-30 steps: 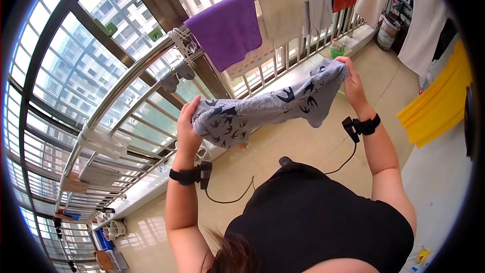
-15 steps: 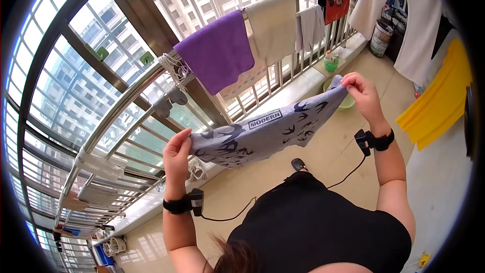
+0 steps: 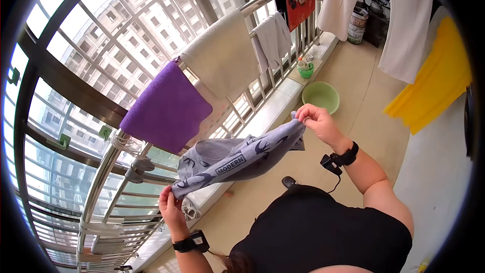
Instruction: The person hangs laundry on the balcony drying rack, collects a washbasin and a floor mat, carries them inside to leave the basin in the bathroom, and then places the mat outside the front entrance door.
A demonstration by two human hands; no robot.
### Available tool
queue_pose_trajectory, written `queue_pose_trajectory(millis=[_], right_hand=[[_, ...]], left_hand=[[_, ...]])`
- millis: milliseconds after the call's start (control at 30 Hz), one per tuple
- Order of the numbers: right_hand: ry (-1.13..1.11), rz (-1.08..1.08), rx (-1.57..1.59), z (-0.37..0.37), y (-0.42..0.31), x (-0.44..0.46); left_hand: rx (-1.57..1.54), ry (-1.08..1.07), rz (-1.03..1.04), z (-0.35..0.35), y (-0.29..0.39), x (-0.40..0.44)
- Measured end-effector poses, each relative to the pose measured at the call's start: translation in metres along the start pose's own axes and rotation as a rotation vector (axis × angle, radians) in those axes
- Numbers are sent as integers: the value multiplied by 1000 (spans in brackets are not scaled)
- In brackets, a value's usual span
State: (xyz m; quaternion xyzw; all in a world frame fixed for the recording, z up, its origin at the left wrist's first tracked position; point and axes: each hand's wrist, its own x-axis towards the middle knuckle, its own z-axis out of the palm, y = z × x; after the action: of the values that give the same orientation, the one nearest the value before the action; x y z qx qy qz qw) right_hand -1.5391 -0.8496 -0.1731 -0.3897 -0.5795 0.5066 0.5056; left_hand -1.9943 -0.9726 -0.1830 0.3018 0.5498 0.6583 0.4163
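A grey-blue cloth (image 3: pixel 237 159) with dark bird prints and the word "MODERN" is stretched between my two hands, its lower part billowing toward the railing. My left hand (image 3: pixel 173 213) pinches one corner, low and close to the railing. Higher up and to the right, my right hand (image 3: pixel 322 124) pinches the opposite corner between thumb and fingers. Just beyond the cloth a purple towel (image 3: pixel 166 108) hangs over the metal railing (image 3: pixel 260 1). Whether the grey cloth is a towel or a garment I cannot tell.
Along the railing hang a cream towel (image 3: pixel 225 55), a pale grey cloth (image 3: pixel 273 38) and a red cloth (image 3: pixel 298 2). A green basin (image 3: pixel 323 96) stands on the tiled floor. Light trousers (image 3: pixel 404 25) and a yellow cloth (image 3: pixel 429 81) hang at right.
Both hands have moved lower and the right hand also leftward, with the cloth between them. The cloth has swung up and folded toward the railing. The view has shifted, showing the basin fully.
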Motion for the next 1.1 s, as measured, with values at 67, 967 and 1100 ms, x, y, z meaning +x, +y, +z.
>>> queue_pose_trajectory(millis=[67, 967, 1100], right_hand=[[-24, 29, 12, -7, 14, 14], [-350, 135, -579, -37, 115, 125], [-454, 182, -598, -49, 112, 162]], left_hand=[[-36, 34, -25, 25, -11, 2], [-372, -153, -52, 109, -3, 12], [-384, -222, 33, 132, 9, 24]])
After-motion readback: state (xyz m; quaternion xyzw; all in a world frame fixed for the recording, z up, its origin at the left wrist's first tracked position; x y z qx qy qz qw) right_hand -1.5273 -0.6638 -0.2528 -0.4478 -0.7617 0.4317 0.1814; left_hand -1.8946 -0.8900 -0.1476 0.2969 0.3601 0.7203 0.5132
